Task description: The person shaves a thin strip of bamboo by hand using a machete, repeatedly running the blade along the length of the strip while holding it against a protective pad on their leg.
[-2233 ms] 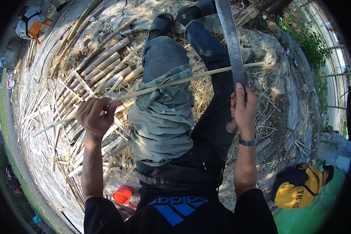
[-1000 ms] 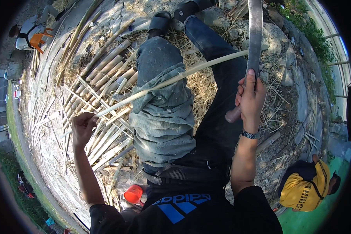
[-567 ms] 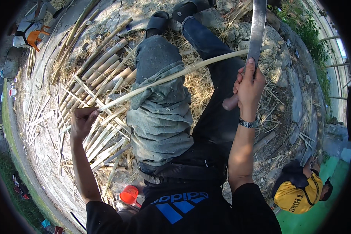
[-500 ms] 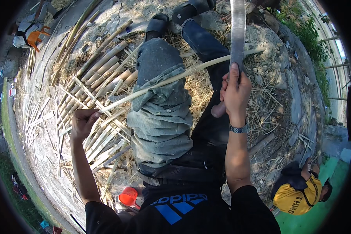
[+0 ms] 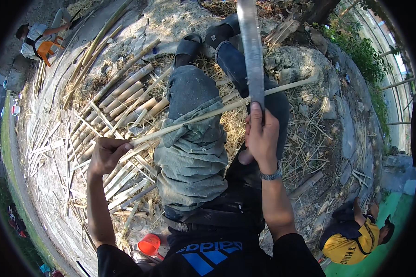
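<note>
A long pale bamboo strip [image 5: 189,121] slants across my lap, its right end higher and farther out. Its near left end is pinched between the thumb and fingers of my left hand [image 5: 107,156]. Closed round the handle of a long machete [image 5: 251,51] is my right hand [image 5: 262,134], thumb laid along the base of the blade. The grey blade points away from me and crosses the strip, just above my thumb; whether it touches the strip I cannot tell. A grey-green cloth [image 5: 192,147] lies bunched over my left leg.
Cut bamboo poles [image 5: 125,94] lie stacked left of my legs, with split strips [image 5: 125,189] nearer me. An orange-red plastic scoop [image 5: 149,244] is by my left hip. One person in yellow [image 5: 351,242] sits at lower right, another [image 5: 44,39] on an orange chair at upper left.
My right hand has moved left with the machete, bringing the blade over the strip. My left hand has shifted slightly right and down with the strip's end.
</note>
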Demonstrator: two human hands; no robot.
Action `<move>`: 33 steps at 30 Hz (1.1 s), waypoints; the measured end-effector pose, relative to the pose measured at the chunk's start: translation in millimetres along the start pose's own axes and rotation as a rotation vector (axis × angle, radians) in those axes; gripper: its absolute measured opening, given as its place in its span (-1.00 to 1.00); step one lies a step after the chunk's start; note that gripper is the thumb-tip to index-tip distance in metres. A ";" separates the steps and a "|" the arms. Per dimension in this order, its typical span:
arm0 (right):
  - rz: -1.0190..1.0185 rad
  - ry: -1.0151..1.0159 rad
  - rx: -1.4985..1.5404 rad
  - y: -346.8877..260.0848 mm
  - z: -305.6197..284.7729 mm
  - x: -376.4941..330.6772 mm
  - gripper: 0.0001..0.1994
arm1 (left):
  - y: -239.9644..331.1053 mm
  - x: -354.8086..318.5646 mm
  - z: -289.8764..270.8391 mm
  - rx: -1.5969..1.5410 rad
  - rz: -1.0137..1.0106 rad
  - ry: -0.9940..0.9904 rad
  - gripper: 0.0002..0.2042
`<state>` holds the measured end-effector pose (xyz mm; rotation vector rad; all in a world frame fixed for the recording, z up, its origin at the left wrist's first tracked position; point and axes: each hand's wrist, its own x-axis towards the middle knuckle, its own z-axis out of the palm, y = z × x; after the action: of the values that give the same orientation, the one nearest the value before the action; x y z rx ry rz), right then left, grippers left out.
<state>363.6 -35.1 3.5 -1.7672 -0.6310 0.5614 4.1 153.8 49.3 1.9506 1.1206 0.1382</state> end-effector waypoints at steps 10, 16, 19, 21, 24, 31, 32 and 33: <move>0.115 0.230 0.255 1.6 -51.4 26.9 -0.51 | -6.2 0.9 -5.9 0.048 0.083 0.015 -0.73; 0.043 -0.182 0.267 12.5 5.8 -32.4 -0.62 | 10.4 -4.1 14.7 -0.044 0.046 0.075 -0.80; 0.010 -0.120 0.182 -7.1 -26.6 -11.3 -0.61 | 8.0 -6.3 11.9 -0.036 0.010 0.029 -0.79; 0.071 0.090 0.073 2.1 -50.1 16.1 -0.53 | 10.1 1.2 4.2 -0.064 -0.040 0.004 -0.78; 0.187 0.236 0.372 2.4 -54.5 42.9 -0.51 | 10.6 5.1 7.2 -0.093 0.031 -0.015 -0.75; -0.023 -0.322 0.191 -10.8 1.2 -4.5 -0.58 | 7.2 -3.6 8.8 -0.161 -0.003 -0.051 -0.70; -0.050 -0.241 0.130 -11.4 -9.7 6.0 -0.56 | 8.4 -2.3 8.5 -0.124 -0.001 -0.067 -0.68; -0.067 -0.129 0.147 -8.2 -18.5 19.7 -0.54 | 12.4 -0.3 5.3 -0.126 -0.007 -0.075 -0.69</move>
<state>389.2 -33.1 15.1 -1.5764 -0.7170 0.6626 14.5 147.4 55.0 1.8252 1.0454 0.1278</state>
